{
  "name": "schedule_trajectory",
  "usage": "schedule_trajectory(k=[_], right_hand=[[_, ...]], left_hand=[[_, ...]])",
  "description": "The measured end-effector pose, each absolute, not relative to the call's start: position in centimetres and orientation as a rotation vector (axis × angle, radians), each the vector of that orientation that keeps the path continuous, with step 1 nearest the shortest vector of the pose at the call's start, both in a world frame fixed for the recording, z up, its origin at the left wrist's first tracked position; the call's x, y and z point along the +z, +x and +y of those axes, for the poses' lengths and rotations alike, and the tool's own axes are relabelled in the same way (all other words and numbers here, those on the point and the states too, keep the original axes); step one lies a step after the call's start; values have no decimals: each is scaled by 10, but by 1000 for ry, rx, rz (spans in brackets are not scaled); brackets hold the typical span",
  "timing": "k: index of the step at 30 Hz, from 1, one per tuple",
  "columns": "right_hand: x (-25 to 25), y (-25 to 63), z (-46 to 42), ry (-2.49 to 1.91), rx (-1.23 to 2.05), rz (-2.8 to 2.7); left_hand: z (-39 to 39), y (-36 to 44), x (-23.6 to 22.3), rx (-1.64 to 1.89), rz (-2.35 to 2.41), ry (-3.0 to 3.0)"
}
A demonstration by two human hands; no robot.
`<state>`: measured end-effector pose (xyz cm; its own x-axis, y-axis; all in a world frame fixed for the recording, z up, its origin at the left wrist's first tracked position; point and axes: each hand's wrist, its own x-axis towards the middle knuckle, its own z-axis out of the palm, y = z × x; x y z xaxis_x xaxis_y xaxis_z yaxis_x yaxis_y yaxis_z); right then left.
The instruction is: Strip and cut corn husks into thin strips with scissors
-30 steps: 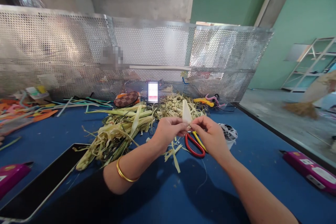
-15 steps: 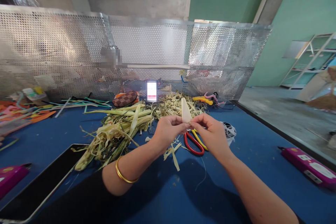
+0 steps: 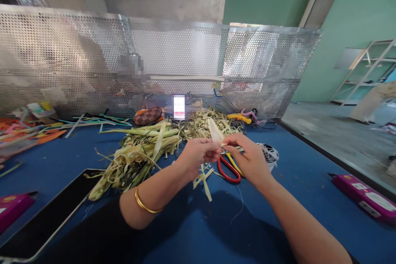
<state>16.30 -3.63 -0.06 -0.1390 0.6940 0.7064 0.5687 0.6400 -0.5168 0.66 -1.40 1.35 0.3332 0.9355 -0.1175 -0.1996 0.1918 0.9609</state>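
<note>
Between my two hands, a pale piece of corn husk (image 3: 215,131) stands up, narrow at its top and pinched at its lower end. My left hand (image 3: 198,153) is closed on it from the left. From the right, my right hand (image 3: 247,154) pinches the same lower end, fingertips almost touching the left ones. Just below lie scissors with red and yellow handles (image 3: 229,170), their blades hidden behind my hands. Cut husk strips (image 3: 206,181) lie beside them on the blue table (image 3: 198,235). A bundle of green and dry husks (image 3: 133,161) is left of my left hand.
Shredded husk scraps (image 3: 201,123) are heaped behind my hands, near a lit phone (image 3: 179,107). White string (image 3: 269,154) lies to the right. A black tray (image 3: 52,214) and purple boxes (image 3: 365,198) flank me. A perforated metal screen (image 3: 179,49) closes the back.
The husk piece has tilted left and sits a little lower. My left fingers have curled in further, and my right hand has shifted slightly left. A person at far right has moved.
</note>
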Motion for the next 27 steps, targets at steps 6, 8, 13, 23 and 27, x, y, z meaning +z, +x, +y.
schedule_trajectory(k=[6, 8, 13, 23, 27], right_hand=[[-2, 164, -35, -984, -14, -1862], [-3, 164, -35, -984, -74, -1888], [-5, 166, -35, -947, -141, -1933], [-5, 163, -34, -855, -143, -1867], [-5, 163, -33, -899, -102, -1795]], left_hand=[[-13, 6, 15, 873, 877, 950], [-13, 6, 15, 860, 887, 922], [-12, 6, 15, 851, 890, 897], [-16, 7, 19, 824, 913, 828], [-14, 6, 16, 841, 870, 909]])
